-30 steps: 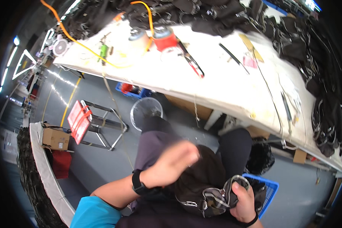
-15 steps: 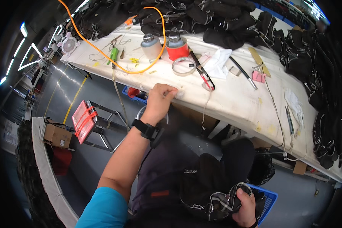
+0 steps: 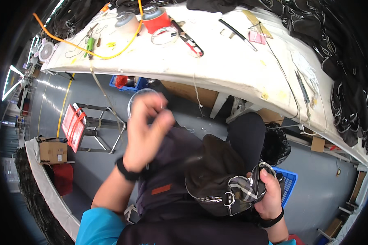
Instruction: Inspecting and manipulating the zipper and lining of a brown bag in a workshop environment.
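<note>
My right hand [image 3: 270,195] grips the edge of a black fabric bag [image 3: 216,171] lying on my lap. The bag's zipped opening gapes beside my thumb and shows a plaid lining [image 3: 243,188]. A metal ring [image 3: 230,199] and a zipper pull sit on its near side. My left hand [image 3: 145,128] hangs in the air over my left thigh, left of the bag and short of the table edge. Its fingers are curled and smeared by motion, so whether anything is between them cannot be made out.
The white-covered table [image 3: 233,69] carries a red container [image 3: 155,22], a tape roll [image 3: 164,36], a red-and-black cutter [image 3: 190,44], a pink block [image 3: 256,37] and an orange hose [image 3: 110,56]. Black bags pile along its far right. A stool [image 3: 75,128] stands left; a blue basket [image 3: 288,183] stands right.
My left hand has left the table edge, where its fingers pinched near a small clear piece, and come back toward my lap. My right hand and the bag have risen slightly; the view has shifted.
</note>
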A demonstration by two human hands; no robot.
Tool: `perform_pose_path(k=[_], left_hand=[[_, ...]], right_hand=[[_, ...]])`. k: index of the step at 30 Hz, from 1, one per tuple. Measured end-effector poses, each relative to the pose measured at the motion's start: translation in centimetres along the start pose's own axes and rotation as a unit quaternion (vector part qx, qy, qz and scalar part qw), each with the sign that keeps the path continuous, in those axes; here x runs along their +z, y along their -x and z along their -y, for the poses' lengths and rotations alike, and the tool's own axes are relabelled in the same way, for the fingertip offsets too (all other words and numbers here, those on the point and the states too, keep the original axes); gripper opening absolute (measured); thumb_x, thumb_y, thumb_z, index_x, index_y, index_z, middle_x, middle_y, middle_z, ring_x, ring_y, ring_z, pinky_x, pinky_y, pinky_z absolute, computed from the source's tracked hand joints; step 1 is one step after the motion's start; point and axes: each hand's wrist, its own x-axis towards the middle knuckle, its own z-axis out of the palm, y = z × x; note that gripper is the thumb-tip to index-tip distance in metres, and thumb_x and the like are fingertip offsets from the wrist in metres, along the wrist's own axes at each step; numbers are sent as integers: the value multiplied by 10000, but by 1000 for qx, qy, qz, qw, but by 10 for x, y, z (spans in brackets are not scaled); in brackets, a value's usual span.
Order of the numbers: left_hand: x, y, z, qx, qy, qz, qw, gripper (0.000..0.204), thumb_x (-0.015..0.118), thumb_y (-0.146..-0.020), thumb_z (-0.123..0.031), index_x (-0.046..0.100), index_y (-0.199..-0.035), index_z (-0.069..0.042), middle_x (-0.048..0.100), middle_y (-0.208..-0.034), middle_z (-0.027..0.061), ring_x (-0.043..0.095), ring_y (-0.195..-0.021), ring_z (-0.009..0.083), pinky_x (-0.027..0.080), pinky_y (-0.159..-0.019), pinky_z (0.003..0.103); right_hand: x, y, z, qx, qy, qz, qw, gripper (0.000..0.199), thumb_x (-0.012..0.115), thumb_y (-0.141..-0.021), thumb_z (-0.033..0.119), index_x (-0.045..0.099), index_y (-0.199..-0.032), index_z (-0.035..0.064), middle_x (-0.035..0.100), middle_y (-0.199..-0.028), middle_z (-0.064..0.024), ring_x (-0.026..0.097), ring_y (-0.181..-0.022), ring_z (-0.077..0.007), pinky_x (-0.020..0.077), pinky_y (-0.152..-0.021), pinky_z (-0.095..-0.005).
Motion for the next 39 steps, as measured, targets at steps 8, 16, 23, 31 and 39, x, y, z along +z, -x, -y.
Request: perform_pose_path(k=[8,16,23,31,39], left_hand=[[42,58,-58,106,63,419,900,861,722,-670,8,346,-1444,-13,470,-1326,206,494,-1204,375,434,-1003,417],[71,52,-65,173,22,305,936,968,768,-659,-52,265,-1485,-23,519,-1236,206,553,-1068,388,459,-953,412],[75,35,-80,45,52,99,993,547,531,-683,84,544,-1224,3,568,-1144,197,557,-1037,376,461,-934,401],[65,42,-106,202,-76,76,973,352,788,-672,-34,643,-993,-44,578,-1085,136,560,-1028,310,471,-851,388],[52,41,-84,-168,419,379,808,190,612,-935,-80,544,-1107,-34,557,-1025,11,534,-979,103,425,-895,249]], right_hand=[[8,-12,26,-78,30,7,996,282,561,-962,344,587,-910,68,606,-760,-83,568,-646,-152,463,-564,-286],[23,-28,62,-91,-20,62,994,244,553,-977,300,606,-987,63,648,-842,-79,621,-708,-153,516,-636,-279],[31,10,48,-606,458,-41,649,607,764,-794,308,495,-1243,1,434,-1339,-178,417,-1233,-363,338,-1038,-464],[32,-10,16,-611,510,7,606,552,675,-699,13,524,-1230,21,513,-1280,-196,495,-1217,-434,411,-1014,-532],[30,12,57,-368,418,269,786,264,726,-788,0,638,-1035,31,679,-866,-79,656,-735,-214,506,-697,-301]])
